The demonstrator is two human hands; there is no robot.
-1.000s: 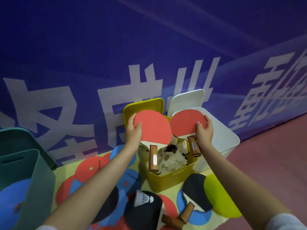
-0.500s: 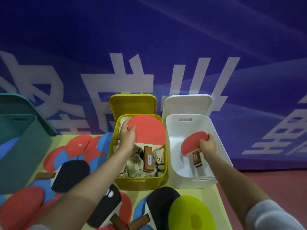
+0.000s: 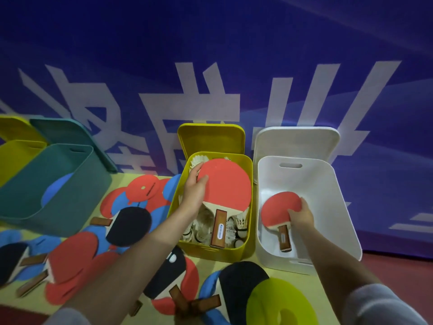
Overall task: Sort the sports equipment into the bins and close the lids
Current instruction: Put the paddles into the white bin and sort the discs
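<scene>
A: What is the biggest thing here?

B: The blue banner wall with white characters [image 3: 210,66] stands behind everything. In front lies the pale yellow mat with red and blue printed circles [image 3: 145,193], and the bins stand along its far edge.

A: Which bins?

B: At the far left corner there is the dark green plastic bin [image 3: 46,184], lid open. Near the middle of the far edge is the yellow plastic bin [image 3: 210,252], and just beside it, at the far right corner, the white plastic bin [image 3: 328,195]. Both have the lid raised against the wall.

A: Where are the paddles?

B: The left hand [image 3: 194,193] pinches the edge of the large red-faced table tennis paddle with wooden handle [image 3: 227,184], thumb on the red face. It is over the yellow bin, above the white feather shuttlecocks [image 3: 239,224] inside. The right hand [image 3: 301,214] grips the smaller red table tennis paddle [image 3: 277,212], fingers curled on its edge, low inside the white bin. I cannot tell if it touches the bottom.

A: And on the mat?

B: Near the front edge lie a black-faced paddle [image 3: 130,225], a red-faced paddle [image 3: 72,259] and a lime green round disc [image 3: 278,303].
</scene>
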